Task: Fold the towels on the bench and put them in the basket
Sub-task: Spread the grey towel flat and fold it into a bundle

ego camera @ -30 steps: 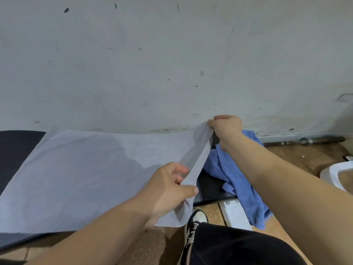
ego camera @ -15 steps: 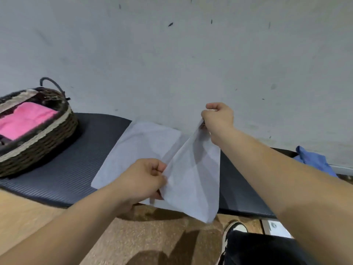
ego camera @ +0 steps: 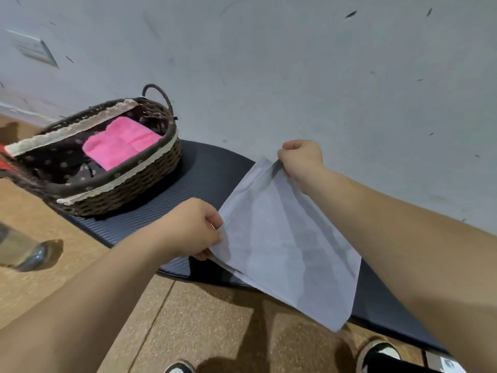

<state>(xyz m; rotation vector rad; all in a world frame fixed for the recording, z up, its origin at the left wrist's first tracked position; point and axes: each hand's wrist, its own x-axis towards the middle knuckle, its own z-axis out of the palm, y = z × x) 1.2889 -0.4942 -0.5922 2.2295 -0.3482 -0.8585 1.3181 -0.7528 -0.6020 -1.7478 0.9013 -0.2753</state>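
Drawn leftward along the dark ribbed padded bench since half a second ago, the thin pale grey-blue cloth towel is now held closer to the dark brown woven wicker basket, which is seen more fully. The towel is stretched between two corners and appears to be doubled, with a second layer showing along its near edge. Its lower part hangs past the bench's front edge over the floor. The near corner is pinched by the left hand between the thumb and curled fingers. The far corner is clenched in the right hand, which is raised just above the bench. A fold is judged to be in hand, with the towel not yet compact enough for the basket, where a folded bright pink towel already lies. Next, the layers should probably be laid flat on the bench, the edges matched, and the towel halved again.
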